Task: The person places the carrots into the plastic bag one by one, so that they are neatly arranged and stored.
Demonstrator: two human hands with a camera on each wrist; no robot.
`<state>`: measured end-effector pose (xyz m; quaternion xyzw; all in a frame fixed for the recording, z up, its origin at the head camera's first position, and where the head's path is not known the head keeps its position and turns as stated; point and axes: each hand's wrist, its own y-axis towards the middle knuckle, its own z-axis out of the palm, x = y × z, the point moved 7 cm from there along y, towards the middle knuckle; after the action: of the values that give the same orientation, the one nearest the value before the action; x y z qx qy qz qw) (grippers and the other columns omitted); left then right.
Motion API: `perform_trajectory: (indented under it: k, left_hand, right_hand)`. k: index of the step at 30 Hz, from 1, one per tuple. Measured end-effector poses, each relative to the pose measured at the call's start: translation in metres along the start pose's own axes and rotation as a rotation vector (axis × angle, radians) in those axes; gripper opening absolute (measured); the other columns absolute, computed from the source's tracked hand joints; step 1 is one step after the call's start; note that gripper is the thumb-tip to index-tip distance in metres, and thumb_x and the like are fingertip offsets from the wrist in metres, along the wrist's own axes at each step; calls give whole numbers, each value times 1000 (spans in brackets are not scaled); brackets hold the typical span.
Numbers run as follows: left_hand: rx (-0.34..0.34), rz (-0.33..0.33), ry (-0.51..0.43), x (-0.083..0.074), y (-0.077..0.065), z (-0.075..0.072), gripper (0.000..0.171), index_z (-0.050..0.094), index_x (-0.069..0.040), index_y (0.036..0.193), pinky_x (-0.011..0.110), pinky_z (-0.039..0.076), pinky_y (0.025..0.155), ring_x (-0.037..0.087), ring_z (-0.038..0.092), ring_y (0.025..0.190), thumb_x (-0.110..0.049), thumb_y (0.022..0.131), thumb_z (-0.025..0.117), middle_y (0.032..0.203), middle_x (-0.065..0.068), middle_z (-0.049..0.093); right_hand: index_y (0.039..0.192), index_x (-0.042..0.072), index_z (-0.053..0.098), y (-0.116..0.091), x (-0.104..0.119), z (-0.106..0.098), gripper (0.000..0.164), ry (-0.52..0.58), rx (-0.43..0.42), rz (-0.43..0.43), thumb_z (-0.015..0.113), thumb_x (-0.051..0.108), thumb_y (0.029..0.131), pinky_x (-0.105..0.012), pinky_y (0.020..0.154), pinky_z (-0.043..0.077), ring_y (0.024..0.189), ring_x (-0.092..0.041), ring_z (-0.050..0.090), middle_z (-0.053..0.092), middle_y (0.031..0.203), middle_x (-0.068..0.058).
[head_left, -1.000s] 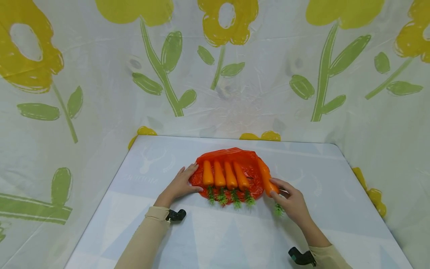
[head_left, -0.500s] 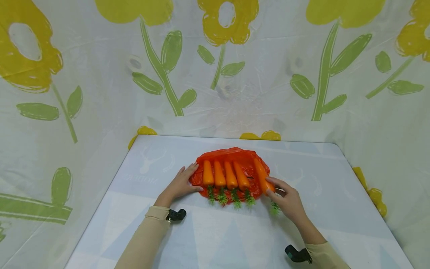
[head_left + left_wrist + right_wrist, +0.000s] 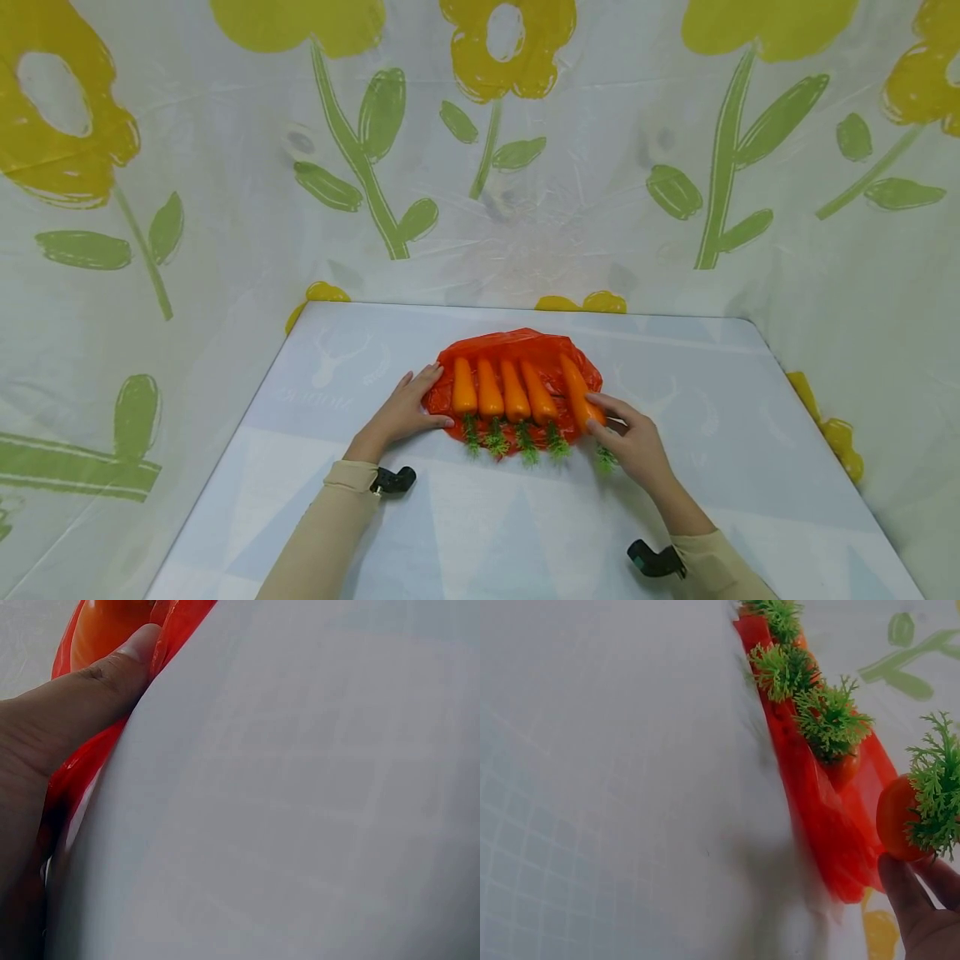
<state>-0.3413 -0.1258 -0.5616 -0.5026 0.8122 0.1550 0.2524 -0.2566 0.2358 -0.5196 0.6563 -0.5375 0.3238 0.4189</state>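
Observation:
A red plastic bag (image 3: 487, 346) is spread on the table, and several orange carrots (image 3: 490, 390) with green leafy tops (image 3: 496, 437) lie side by side on it, tops towards the person. My left hand (image 3: 397, 417) rests at the bag's left edge, fingers extended and thumb apart; in the left wrist view the thumb (image 3: 97, 690) presses on the red plastic. With my right hand (image 3: 637, 442) I grip the rightmost carrot (image 3: 575, 385) near its thick end, between thumb and fingers. Its green top (image 3: 939, 791) faces the right wrist camera. The left fingertips are hidden in the left wrist view.
The pale table (image 3: 487, 533) carries a printed triangle pattern. A white curtain (image 3: 570, 192) with yellow flowers and green stems stands behind it and at both sides. Black wrist cameras (image 3: 393, 480) sit at the cuffs of the beige sleeves (image 3: 322, 533).
My right hand has moved left with its carrot, bringing it over the right part of the bag, closer to the row. My left hand and the other carrots have stayed put.

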Motion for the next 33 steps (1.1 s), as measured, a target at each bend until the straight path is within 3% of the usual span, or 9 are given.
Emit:
perform_trajectory:
  k: [5,13,17,25,33]
  left_hand:
    - [-9,2,8,2,1,1,105,31,-3,159,48,4,127,29,21,154,-48,81,84,165,14,28]
    - [-9,-3,6,1,1,1,105,31,-4,159,48,4,127,29,21,154,-49,81,83,165,14,29]
    - [-7,-6,8,0,2,1,106,30,-4,160,48,4,127,29,20,155,-49,81,83,166,13,28]
    - [-9,-5,16,0,3,-1,105,31,-3,159,48,4,127,29,20,155,-50,81,83,165,14,29]
    - [-5,-11,7,0,1,-1,105,31,-4,160,49,4,127,29,20,155,-50,81,83,165,14,29]
  right_hand:
    - [134,2,65,3,3,6,40,-1,6,7,72,10,95,-35,98,55,118,-37,61,60,138,-20]
    - [133,-3,65,0,42,7,38,-20,41,39,70,6,96,-46,98,54,116,-40,62,61,136,-23]
    - [133,-3,64,4,34,9,38,-30,36,44,70,6,96,-46,98,54,115,-40,62,61,136,-23]
    - [135,7,67,16,-7,16,40,-10,33,49,73,18,96,-47,100,53,118,-34,62,61,139,-16]
    - [133,11,68,22,-13,20,41,-23,35,67,74,24,95,-46,99,54,116,-32,62,63,136,-14]
